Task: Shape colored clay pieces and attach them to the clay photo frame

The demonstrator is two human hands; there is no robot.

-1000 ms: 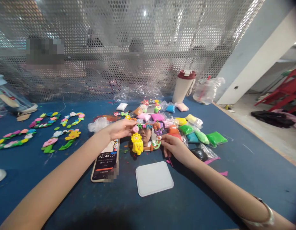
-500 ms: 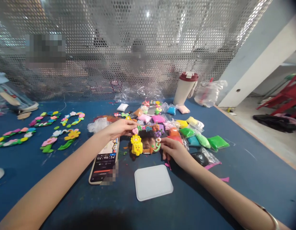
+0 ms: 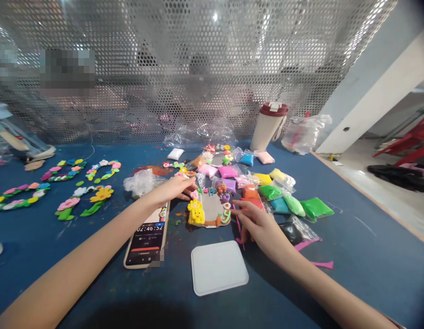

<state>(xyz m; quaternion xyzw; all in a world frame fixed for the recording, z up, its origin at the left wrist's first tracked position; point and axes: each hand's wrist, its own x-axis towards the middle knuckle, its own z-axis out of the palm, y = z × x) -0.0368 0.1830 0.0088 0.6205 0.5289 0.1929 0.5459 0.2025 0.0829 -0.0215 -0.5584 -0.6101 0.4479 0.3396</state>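
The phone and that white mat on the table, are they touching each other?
Apart: the head view shows a strip of blue table between the phone and the white mat.

- a clay-decorated photo frame [image 3: 212, 211] lay flat on the desk [image 3: 301, 283], its middle bare grey;
- a yellow clay figure [image 3: 196, 213] sat at its lower left corner;
- small clay flowers [image 3: 225, 197] lined its top edge

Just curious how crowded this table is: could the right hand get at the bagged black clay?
Probably yes: the right hand sits just beside the bagged black clay, and nothing seems to stand between them.
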